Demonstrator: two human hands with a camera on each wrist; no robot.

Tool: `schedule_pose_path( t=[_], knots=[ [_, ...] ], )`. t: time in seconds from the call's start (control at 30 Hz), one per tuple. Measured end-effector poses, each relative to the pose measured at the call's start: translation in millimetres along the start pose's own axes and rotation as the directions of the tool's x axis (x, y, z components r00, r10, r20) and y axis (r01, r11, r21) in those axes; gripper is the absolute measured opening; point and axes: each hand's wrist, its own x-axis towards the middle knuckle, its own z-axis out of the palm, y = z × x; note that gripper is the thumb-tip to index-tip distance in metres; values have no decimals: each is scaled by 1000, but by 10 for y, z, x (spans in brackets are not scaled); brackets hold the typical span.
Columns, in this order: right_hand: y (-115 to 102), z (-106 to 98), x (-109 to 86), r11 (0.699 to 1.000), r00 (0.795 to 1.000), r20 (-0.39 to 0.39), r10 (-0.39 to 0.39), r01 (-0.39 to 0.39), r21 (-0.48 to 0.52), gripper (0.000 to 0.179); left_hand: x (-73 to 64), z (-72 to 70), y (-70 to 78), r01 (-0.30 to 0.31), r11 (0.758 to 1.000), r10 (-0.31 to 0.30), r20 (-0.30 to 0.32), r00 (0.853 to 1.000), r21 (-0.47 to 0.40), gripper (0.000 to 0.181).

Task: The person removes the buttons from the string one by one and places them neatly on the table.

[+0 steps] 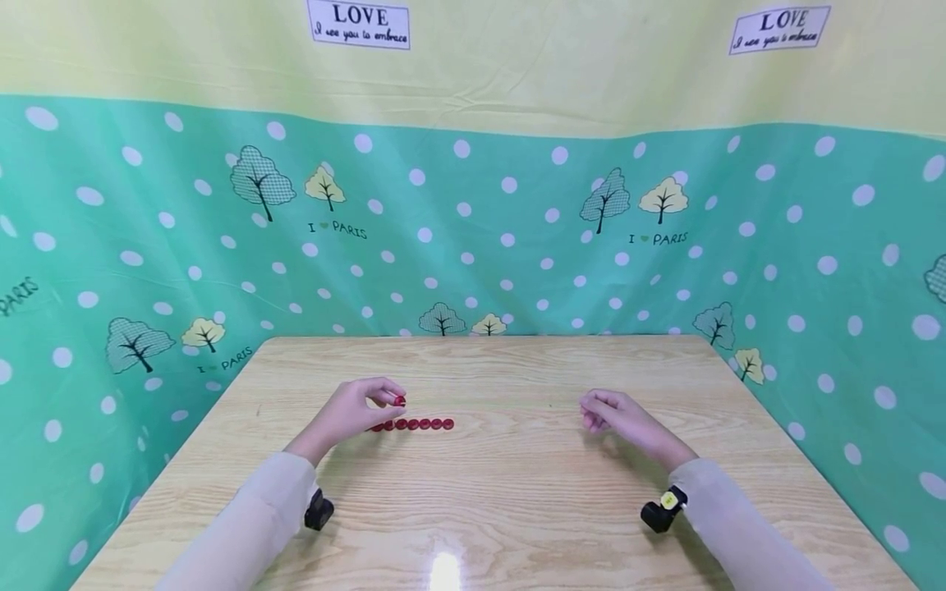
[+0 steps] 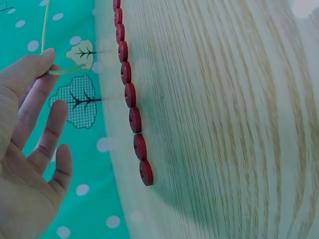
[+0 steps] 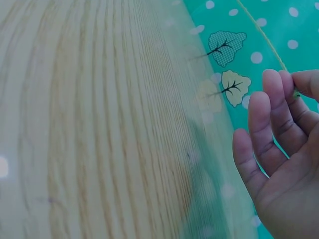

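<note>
A thin yellow-green string [image 3: 264, 37] runs between my two hands, faint in the head view. Thumb and index finger of my left hand [image 1: 367, 400] pinch it, and a short end [image 2: 67, 70] sticks out past the fingertips. At those fingertips a small red button [image 1: 400, 400] shows in the head view; the left wrist view does not reveal it. Just below this hand lies a row of red buttons [image 1: 424, 424] on the table, partly hidden by the hand in the head view. My right hand [image 1: 613, 414], raised over the table's right side, pinches the string's other end.
The wood-grain table [image 1: 488, 492] reaches back to a green dotted curtain [image 1: 510, 213] with printed trees, which also hangs along both sides. Each sleeve carries a black wrist camera [image 1: 319, 510]. A bright reflection shows at the table's front.
</note>
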Motion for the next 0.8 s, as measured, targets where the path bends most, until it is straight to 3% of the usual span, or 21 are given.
schedule_pose_path(
  t=[0.8],
  knots=[
    [64, -66, 31, 1000, 999, -35, 0, 1, 5, 42, -10, -12, -94, 9, 1000, -9, -6, 1000, 26, 25]
  ],
)
